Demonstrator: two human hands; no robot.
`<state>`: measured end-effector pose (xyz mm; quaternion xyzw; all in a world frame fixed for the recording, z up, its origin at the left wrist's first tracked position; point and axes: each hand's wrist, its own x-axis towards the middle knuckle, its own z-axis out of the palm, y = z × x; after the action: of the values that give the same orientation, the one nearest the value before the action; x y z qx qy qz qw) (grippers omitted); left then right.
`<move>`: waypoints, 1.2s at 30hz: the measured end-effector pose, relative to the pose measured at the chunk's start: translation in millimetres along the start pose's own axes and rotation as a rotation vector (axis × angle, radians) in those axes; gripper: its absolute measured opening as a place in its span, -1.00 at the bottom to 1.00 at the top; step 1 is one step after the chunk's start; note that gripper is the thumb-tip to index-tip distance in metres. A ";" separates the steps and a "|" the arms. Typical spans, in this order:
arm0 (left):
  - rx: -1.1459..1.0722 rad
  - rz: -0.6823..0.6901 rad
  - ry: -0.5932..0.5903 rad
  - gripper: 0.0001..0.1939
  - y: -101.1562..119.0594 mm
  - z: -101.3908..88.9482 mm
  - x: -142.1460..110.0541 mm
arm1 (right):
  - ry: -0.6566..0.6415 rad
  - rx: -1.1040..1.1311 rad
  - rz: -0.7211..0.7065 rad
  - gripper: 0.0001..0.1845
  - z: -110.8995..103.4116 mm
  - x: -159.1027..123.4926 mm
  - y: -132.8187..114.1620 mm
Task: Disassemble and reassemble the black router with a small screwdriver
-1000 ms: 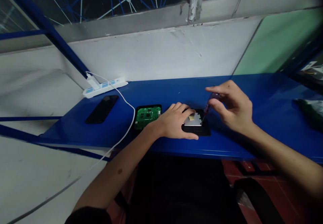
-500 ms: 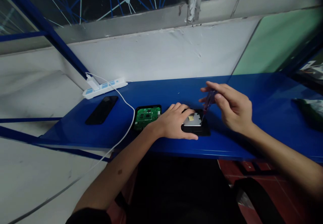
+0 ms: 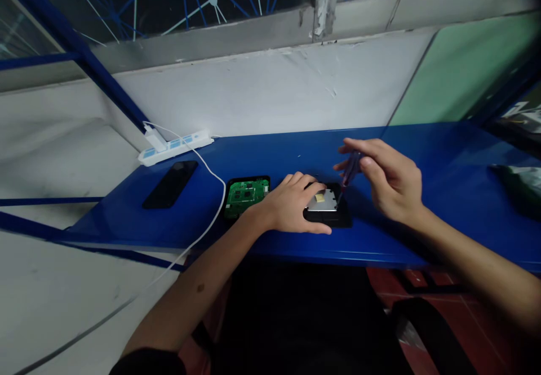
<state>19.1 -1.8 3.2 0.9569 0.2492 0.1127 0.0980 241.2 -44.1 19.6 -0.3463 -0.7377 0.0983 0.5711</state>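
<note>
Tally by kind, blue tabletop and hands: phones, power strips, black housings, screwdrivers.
Phone: 1
Power strip: 1
Black housings: 2, one with a green board, one with a metal plate
Screwdriver: 1, in the right hand
Total: 5

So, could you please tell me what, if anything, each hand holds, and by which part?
The right hand holds a screwdriver by its handle; the left hand spreads over a black case, grip unclear.

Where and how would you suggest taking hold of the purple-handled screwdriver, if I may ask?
Grip the screwdriver by its purple handle, probably from the right: it leans that way, tip down near the silver plate, while the left hand covers the plate's left side.
</note>
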 end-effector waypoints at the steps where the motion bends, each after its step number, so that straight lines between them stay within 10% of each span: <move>1: -0.001 -0.002 0.000 -0.14 -0.1 0.0 -0.1 | 0.001 -0.008 -0.001 -0.57 0.4 0.3 -0.3; 36: -0.002 -0.007 -0.003 -0.14 1.8 -1.4 -0.4 | 0.052 -0.010 0.037 -0.69 2.0 -0.2 1.0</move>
<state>19.2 -3.3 5.0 0.9560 0.2525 0.1113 0.0996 239.7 -43.0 18.3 -0.3652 -0.7164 0.0964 0.5866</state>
